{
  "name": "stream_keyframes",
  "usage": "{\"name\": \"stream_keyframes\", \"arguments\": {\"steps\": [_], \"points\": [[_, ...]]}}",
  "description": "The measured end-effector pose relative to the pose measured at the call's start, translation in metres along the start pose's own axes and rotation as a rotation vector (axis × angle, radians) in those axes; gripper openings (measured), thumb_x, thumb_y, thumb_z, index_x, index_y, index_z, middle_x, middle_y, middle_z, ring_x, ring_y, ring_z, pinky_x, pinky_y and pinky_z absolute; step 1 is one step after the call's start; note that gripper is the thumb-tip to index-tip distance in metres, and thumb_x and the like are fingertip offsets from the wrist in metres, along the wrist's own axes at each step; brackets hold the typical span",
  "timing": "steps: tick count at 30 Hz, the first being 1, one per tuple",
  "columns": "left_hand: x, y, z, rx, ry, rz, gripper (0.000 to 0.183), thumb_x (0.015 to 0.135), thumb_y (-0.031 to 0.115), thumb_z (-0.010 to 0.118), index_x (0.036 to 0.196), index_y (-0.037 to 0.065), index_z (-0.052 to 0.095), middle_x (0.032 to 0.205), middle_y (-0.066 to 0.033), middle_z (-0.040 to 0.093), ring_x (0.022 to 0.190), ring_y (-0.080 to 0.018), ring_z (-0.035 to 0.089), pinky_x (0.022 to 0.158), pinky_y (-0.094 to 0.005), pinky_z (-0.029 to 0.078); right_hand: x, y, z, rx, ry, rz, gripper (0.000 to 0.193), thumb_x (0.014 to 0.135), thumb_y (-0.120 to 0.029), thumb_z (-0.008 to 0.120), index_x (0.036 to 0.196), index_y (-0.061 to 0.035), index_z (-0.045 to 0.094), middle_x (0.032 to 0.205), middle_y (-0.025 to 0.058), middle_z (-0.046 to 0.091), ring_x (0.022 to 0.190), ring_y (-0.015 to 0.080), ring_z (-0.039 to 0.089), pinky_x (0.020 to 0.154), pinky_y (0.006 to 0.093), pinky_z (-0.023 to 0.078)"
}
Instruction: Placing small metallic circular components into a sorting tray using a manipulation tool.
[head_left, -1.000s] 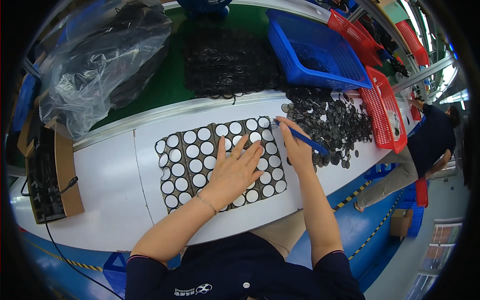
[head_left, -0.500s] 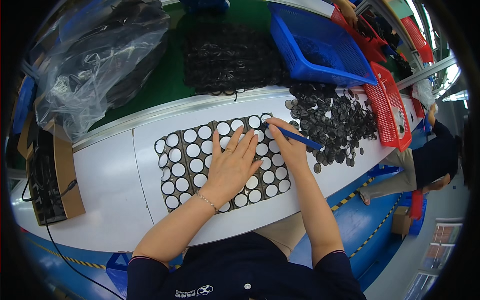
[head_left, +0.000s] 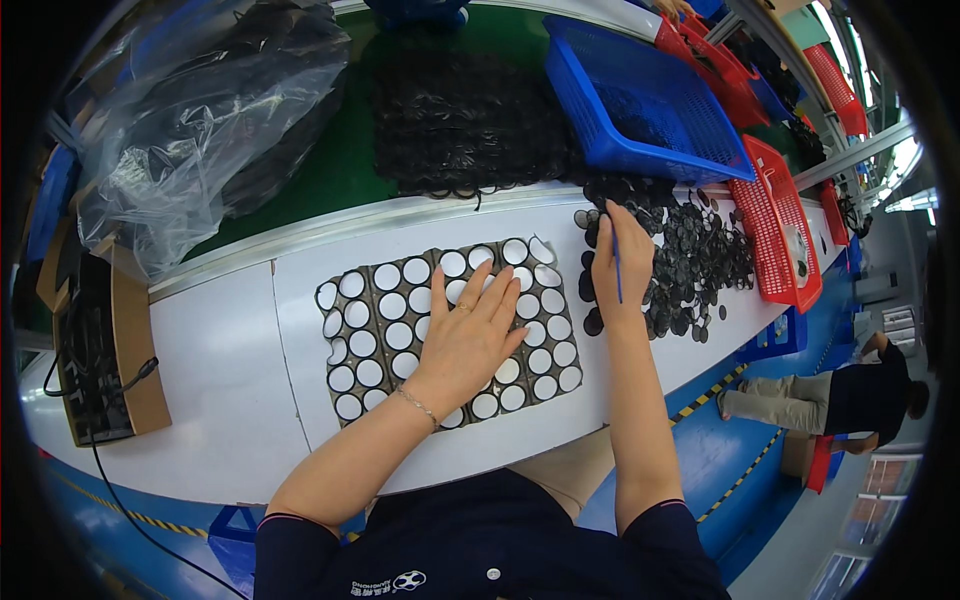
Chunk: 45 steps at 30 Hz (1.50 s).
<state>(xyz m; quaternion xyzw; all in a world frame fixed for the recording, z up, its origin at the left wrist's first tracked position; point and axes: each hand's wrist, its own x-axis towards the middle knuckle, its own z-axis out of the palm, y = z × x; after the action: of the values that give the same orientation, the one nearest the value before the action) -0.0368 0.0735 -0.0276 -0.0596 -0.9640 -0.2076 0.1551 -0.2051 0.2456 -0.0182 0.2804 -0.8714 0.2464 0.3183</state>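
A grey-brown tray (head_left: pixel 377 290) holds rows of round black-rimmed pieces with white faces. Flat on it, fingers spread, lies my left hand (head_left: pixel 468 340). At the tray's far right corner a white disc (head_left: pixel 541 249) sits tilted and out of line. My right hand (head_left: pixel 622 262) is closed around a slim blue pen-shaped tool (head_left: pixel 617 268). Its fingertips are at the left edge of a heap of dark round discs (head_left: pixel 690 250); whether they also pinch a disc I cannot make out.
Behind the white table (head_left: pixel 215 350) stands a blue basket (head_left: pixel 650 150) beside black wrapped bundles (head_left: pixel 465 125). A red basket (head_left: pixel 775 230) borders the heap. Far left are a clear plastic bag (head_left: pixel 170 180) and an open carton (head_left: pixel 135 350). Another person (head_left: pixel 850 400) stands off to the right.
My right hand has moved from the tray's far right corner to the heap, turning the blue tool more upright. My left hand stays put. The corner disc now looks tilted.
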Motion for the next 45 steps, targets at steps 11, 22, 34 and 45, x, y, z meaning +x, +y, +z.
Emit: {"name": "stream_keyframes", "arguments": {"steps": [11, 22, 34, 45], "points": [[-0.001, -0.002, 0.002, 0.0, 0.06, 0.007, 0.055, 0.092, 0.033, 0.07, 0.132, -0.004, 0.059, 0.142, -0.0153, 0.055, 0.14, -0.0298, 0.046, 0.117, -0.065, 0.022, -0.032, -0.057, -0.002, 0.77, -0.395, 0.289, 0.019, 0.096, -0.013, 0.066, 0.109, -0.0008, 0.073, 0.111, 0.0151, 0.074, 0.105, 0.0287, 0.069, 0.093, 0.0367, 0.052], [-0.001, -0.001, 0.0, 0.008, 0.062, 0.003, 0.054, 0.092, 0.032, 0.07, 0.131, -0.003, 0.06, 0.141, -0.0157, 0.056, 0.139, -0.0296, 0.047, 0.117, -0.065, 0.022, -0.029, -0.061, -0.002, 0.769, -0.426, 0.35, 0.019, 0.094, -0.013, 0.067, 0.105, 0.0004, 0.073, 0.105, 0.0167, 0.074, 0.102, 0.0317, 0.07, 0.092, 0.0382, 0.052], [0.001, -0.001, 0.001, 0.005, 0.051, 0.011, 0.057, 0.093, 0.033, 0.069, 0.134, -0.005, 0.057, 0.143, -0.0156, 0.056, 0.14, -0.0304, 0.046, 0.118, -0.0638, 0.021, -0.001, -0.029, 0.005, 0.092, -0.079, -0.308, 0.029, 0.09, -0.006, 0.069, 0.118, -0.0011, 0.068, 0.114, 0.0161, 0.07, 0.112, 0.0329, 0.066, 0.098, 0.0451, 0.048], [0.0, -0.004, 0.001, -0.013, 0.066, -0.04, 0.062, 0.093, 0.033, 0.068, 0.136, -0.009, 0.054, 0.145, -0.0207, 0.052, 0.143, -0.0341, 0.041, 0.119, -0.0582, 0.024, -0.059, -0.065, -0.029, 0.603, -0.357, 0.304, 0.021, 0.097, -0.016, 0.066, 0.112, -0.0041, 0.074, 0.114, 0.0138, 0.073, 0.112, 0.0299, 0.066, 0.099, 0.0393, 0.047]]}}
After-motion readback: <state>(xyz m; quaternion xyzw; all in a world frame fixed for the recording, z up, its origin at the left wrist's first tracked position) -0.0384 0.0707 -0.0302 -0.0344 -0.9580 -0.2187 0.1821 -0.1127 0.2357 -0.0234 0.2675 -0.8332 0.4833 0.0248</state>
